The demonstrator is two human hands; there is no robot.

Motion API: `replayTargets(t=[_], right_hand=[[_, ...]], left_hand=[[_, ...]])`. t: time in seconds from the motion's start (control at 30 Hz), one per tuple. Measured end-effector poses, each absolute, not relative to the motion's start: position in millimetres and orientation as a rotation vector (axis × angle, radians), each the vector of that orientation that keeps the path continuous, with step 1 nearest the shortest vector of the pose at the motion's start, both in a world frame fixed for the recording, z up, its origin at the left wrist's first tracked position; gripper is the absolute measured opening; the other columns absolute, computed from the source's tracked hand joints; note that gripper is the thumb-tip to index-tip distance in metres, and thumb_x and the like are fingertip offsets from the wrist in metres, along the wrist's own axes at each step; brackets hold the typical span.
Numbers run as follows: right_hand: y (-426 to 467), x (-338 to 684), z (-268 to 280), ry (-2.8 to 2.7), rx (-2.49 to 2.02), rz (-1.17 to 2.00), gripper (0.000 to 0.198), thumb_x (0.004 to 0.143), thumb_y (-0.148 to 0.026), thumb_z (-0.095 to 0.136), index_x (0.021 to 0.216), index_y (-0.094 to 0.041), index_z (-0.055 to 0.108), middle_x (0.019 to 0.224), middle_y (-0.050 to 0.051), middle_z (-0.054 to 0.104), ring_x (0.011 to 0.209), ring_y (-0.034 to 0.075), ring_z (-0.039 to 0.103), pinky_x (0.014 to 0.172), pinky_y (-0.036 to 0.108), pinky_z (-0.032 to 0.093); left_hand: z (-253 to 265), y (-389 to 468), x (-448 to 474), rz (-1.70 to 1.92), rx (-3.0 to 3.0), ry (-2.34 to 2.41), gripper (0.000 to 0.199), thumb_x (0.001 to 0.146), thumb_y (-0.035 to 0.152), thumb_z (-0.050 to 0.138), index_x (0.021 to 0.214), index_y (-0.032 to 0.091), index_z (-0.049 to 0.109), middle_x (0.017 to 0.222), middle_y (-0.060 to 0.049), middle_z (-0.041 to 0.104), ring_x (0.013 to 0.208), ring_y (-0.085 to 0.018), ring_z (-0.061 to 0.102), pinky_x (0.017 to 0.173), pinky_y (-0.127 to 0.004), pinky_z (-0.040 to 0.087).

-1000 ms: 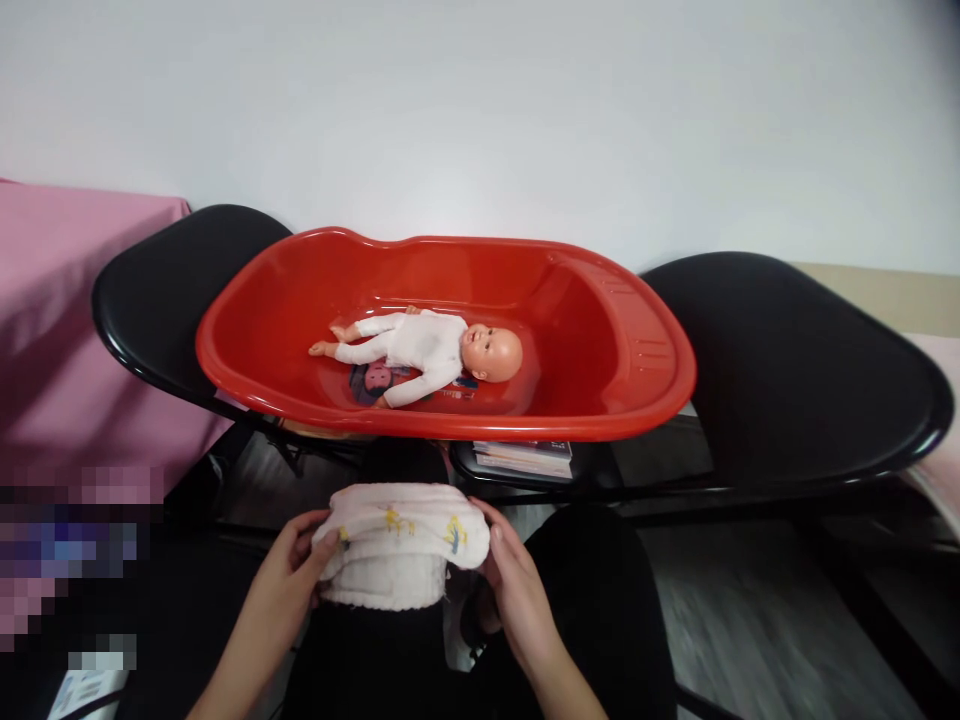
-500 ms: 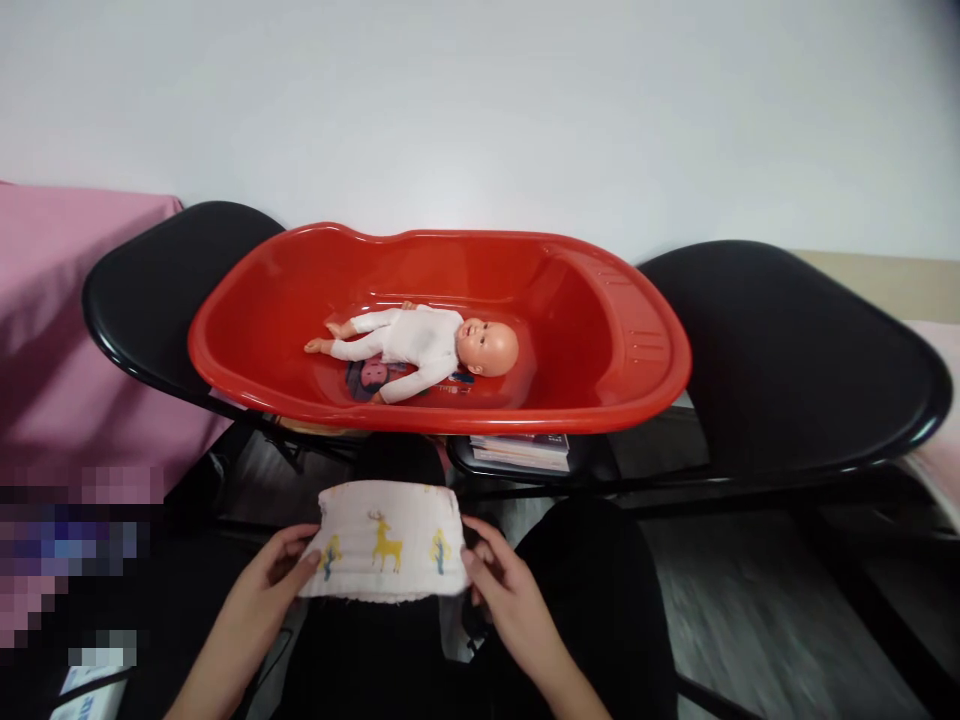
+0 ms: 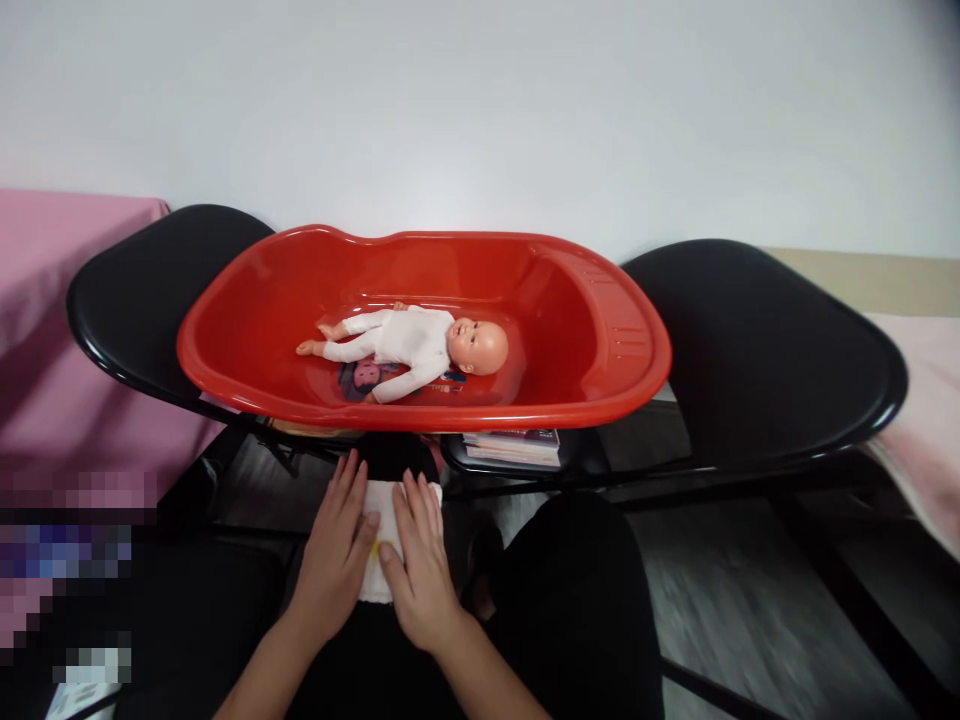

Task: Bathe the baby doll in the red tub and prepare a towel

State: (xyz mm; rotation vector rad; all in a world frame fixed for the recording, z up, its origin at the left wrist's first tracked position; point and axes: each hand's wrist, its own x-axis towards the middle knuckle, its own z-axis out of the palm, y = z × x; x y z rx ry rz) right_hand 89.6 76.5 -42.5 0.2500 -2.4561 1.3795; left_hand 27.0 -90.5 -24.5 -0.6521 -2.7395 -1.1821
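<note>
Folded white cloth [image 3: 379,535] lies on the person's dark lap, just in front of the red baby tub [image 3: 247,330]. Left hand [image 3: 335,555] and right hand [image 3: 420,565] press flat on it, fingers spread, each grip open and clasping nothing. Inside the tub a doll [image 3: 409,340] lies on its back. Books [image 3: 514,447] sit under the tub's near rim; black chairs [image 3: 757,350] flank the tub.

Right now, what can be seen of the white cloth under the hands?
The white cloth looks like soft, textured fabric, folded into a small pad, with a bit of yellow print showing between the hands. It lies flat on the person's dark lap, below the red tub's front rim. The left hand and the right hand lie palm down on it, side by side, covering most of it.
</note>
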Motion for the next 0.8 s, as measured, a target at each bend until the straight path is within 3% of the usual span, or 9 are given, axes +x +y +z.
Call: replayTargets(t=[0.13, 0.27, 0.47, 0.53, 0.67, 0.73, 0.8], right_hand=[[65, 95, -75, -2.397, 0.053, 1.608, 0.075, 0.119, -0.045, 0.046, 0.183, -0.038, 0.008, 0.19, 0.004, 0.006, 0.177, 0.033, 0.006, 0.142, 0.067, 0.015], [60, 99, -82, -2.166, -0.232, 1.96, 0.077, 0.117, -0.058, 0.045, 0.184, -0.035, 0.014, 0.19, 0.001, 0.002, 0.178, 0.027, 0.005, 0.145, 0.056, 0.012], [50, 103, -78, -1.862, -0.574, 2.335, 0.097, 0.107, -0.075, 0.057, 0.184, -0.029, 0.02, 0.19, 0.001, 0.004, 0.178, 0.025, 0.004, 0.145, 0.051, 0.01], [48, 101, -76, -1.729, -0.67, 2.404, 0.101, 0.1, -0.076, 0.067, 0.182, -0.03, 0.028, 0.189, 0.004, 0.014, 0.177, 0.027, 0.014, 0.144, 0.05, 0.018], [59, 94, -58, -1.408, -0.896, 2.588, 0.105, 0.086, -0.076, 0.083, 0.172, -0.028, 0.049, 0.173, 0.012, 0.052, 0.158, 0.034, 0.053, 0.129, 0.049, 0.048], [72, 92, -47, -1.401, -0.939, 2.568, 0.092, 0.079, -0.077, 0.087, 0.15, -0.023, 0.067, 0.151, 0.013, 0.07, 0.138, 0.033, 0.068, 0.118, 0.044, 0.055], [86, 94, -39, -1.494, -0.921, 2.498, 0.075, 0.074, -0.077, 0.09, 0.12, -0.02, 0.076, 0.121, 0.01, 0.079, 0.112, 0.028, 0.074, 0.102, 0.038, 0.059]], left_hand=[[-32, -96, 35, -1.083, -0.663, -2.763, 0.074, 0.12, 0.037, 0.047, 0.18, 0.056, 0.009, 0.188, -0.004, 0.022, 0.171, -0.03, 0.03, 0.131, -0.069, 0.039], [-29, -95, 43, -0.91, -0.702, -2.735, 0.079, 0.119, 0.037, 0.049, 0.182, 0.049, 0.004, 0.188, -0.01, 0.024, 0.17, -0.032, 0.033, 0.129, -0.067, 0.043], [-36, -100, 55, -0.743, -0.763, -2.709, 0.078, 0.118, 0.035, 0.048, 0.184, 0.041, 0.006, 0.188, -0.013, 0.024, 0.171, -0.031, 0.031, 0.132, -0.065, 0.042], [-39, -105, 57, -0.719, -0.785, -2.698, 0.078, 0.119, 0.034, 0.047, 0.184, 0.04, 0.006, 0.188, -0.012, 0.024, 0.172, -0.031, 0.03, 0.132, -0.064, 0.042], [-33, -111, 58, -0.687, -0.784, -2.711, 0.081, 0.118, 0.035, 0.049, 0.184, 0.038, 0.003, 0.189, -0.014, 0.019, 0.173, -0.033, 0.024, 0.131, -0.068, 0.04], [-23, -113, 60, -0.65, -0.8, -2.7, 0.081, 0.117, 0.034, 0.052, 0.184, 0.036, 0.007, 0.189, -0.015, 0.019, 0.174, -0.034, 0.02, 0.133, -0.071, 0.035], [-11, -114, 63, -0.633, -0.917, -2.635, 0.075, 0.114, 0.03, 0.058, 0.182, 0.033, 0.025, 0.186, -0.014, 0.027, 0.174, -0.032, 0.021, 0.137, -0.066, 0.029]])
